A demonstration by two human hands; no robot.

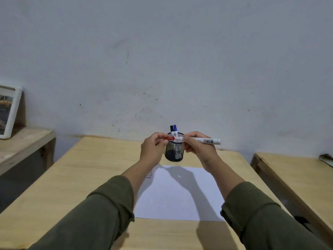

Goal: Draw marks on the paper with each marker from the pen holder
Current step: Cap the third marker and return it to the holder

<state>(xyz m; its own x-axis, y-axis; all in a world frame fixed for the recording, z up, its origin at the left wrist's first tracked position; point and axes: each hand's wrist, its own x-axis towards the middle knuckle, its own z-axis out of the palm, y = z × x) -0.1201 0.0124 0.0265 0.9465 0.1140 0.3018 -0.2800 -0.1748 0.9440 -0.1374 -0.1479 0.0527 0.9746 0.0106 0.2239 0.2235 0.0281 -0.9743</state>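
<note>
A black mesh pen holder (174,154) stands on the wooden table (75,177) beyond a white sheet of paper (177,197). A black-capped marker (171,128) and a blue-capped marker (175,128) stick up from it. Both hands are raised in front of the holder. My right hand (199,150) grips the white barrel of a red marker (205,140), held level. My left hand (153,149) pinches its red cap (170,138) at the marker's left end. Small black marks (149,175) show near the paper's upper left corner.
A lower wooden bench (23,141) at the left carries a white framed picture (8,110) leaning on the wall. Another wooden table (295,177) stands to the right across a narrow gap. A grey wall rises right behind the table.
</note>
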